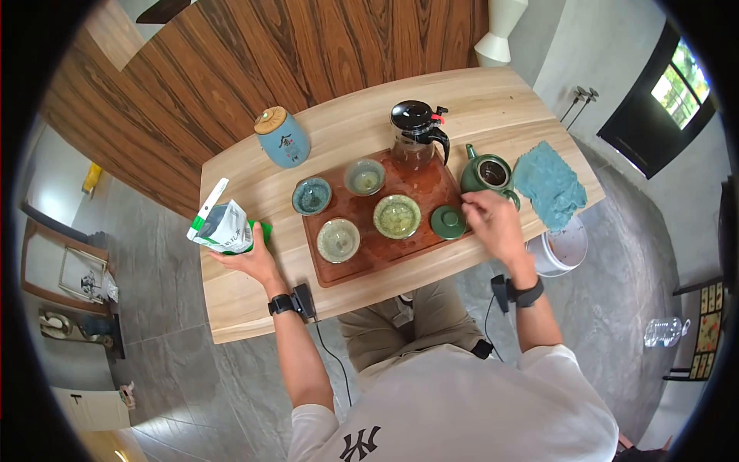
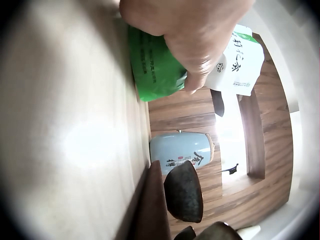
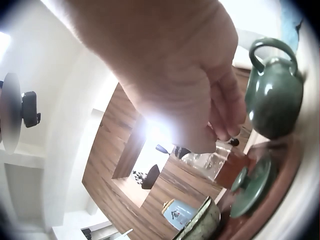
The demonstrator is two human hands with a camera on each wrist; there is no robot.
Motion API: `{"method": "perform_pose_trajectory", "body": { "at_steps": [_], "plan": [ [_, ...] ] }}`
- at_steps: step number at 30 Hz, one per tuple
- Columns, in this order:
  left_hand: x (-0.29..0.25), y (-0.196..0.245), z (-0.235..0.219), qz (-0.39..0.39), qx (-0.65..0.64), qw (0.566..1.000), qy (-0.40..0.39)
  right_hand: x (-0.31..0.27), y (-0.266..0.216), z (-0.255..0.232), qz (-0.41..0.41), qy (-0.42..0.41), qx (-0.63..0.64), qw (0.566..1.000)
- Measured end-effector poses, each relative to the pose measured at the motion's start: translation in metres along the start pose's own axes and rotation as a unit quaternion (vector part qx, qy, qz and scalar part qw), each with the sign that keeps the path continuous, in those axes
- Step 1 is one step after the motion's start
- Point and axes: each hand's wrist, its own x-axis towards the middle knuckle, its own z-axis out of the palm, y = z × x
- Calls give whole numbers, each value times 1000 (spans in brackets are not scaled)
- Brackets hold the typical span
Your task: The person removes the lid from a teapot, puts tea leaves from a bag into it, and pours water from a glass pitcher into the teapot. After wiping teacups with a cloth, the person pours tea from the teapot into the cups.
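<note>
In the head view, a brown tray (image 1: 358, 266) sits on the desk (image 1: 254, 308). The left hand (image 1: 252, 259) grips a green-and-white pouch (image 1: 231, 229) off the tray's left end, fingers and thumb around its lower part. The right hand (image 1: 496, 227), well apart from the left, hovers by the tray's right end with bent fingers, near a lidless green teapot (image 1: 486, 174) just outside the tray. Four cups (image 1: 338, 240), a green lid (image 1: 448, 222) and a glass pitcher (image 1: 414, 146) are on the tray; a blue canister (image 1: 285, 140) stands beyond its far left corner. A blue cloth (image 1: 550, 183) lies farther right of the tray, past the teapot.

In the left wrist view, the thumb presses the pouch, and the canister shows beyond the tray's edge.

In the right wrist view, the fingers bend together above the tray, near the teapot; whether they pinch anything cannot be told.
</note>
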Motion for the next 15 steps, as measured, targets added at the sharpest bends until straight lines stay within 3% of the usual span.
{"method": "perform_pose_trajectory", "body": {
  "at_steps": [5,9,11,15],
  "plan": [
    [-7,6,-6,-13,-89,996,-18,-2,-8,23,-37,2,-34,999],
    [-19,22,-24,-43,-8,999,2,9,-1,30,-8,27,-17,999],
    [-29,34,-31,-10,-8,998,68,14,-2,29,-40,42,-30,998],
    [-33,6,-32,-85,-80,993,8,11,-5,30,-20,37,-66,997]
  ]
}}
